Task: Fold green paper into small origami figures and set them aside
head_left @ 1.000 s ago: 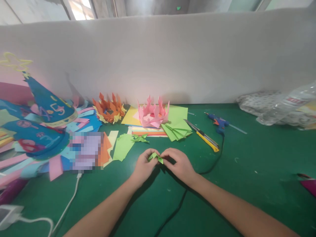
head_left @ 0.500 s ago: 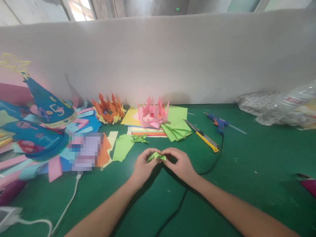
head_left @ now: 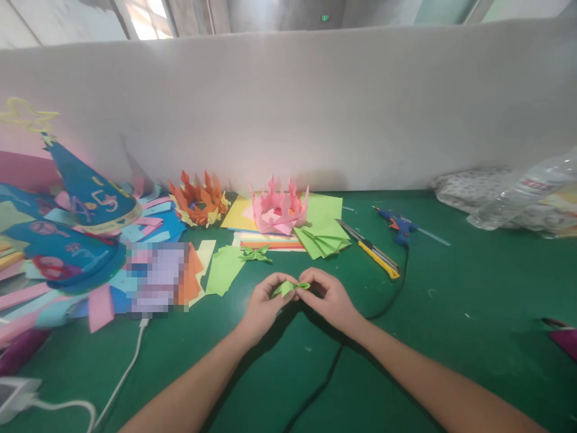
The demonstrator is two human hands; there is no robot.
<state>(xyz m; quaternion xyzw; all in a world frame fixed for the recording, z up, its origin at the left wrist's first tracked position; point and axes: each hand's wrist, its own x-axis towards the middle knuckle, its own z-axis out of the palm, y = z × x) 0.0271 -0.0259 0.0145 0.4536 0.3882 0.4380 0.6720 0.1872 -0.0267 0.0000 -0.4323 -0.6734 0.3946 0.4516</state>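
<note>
Both hands pinch one small folded green paper piece point(head_left: 286, 289) above the table. My left hand point(head_left: 265, 304) is closed on its left side, thumb and fingers pressing the folds. My right hand point(head_left: 331, 299) grips its right end between thumb and fingertips. Just beyond them lies another folded green paper piece point(head_left: 256, 253), with flaps standing up. Flat green paper sheets point(head_left: 224, 269) are to its left, and a fan of green paper strips point(head_left: 322, 242) lies behind the hands.
A pink paper crown point(head_left: 279, 210) and an orange paper crown point(head_left: 198, 201) stand near the white partition point(head_left: 288, 108). To the right lie a yellow utility knife point(head_left: 372, 251) and a blue glue gun point(head_left: 396, 224) with a black cord. Decorated blue hats point(head_left: 90, 192) crowd the left.
The green paper piece has turned in my fingers and its right end now shows as a narrow, looped fold. Both hands have shifted slightly to the right; the other items stay put.
</note>
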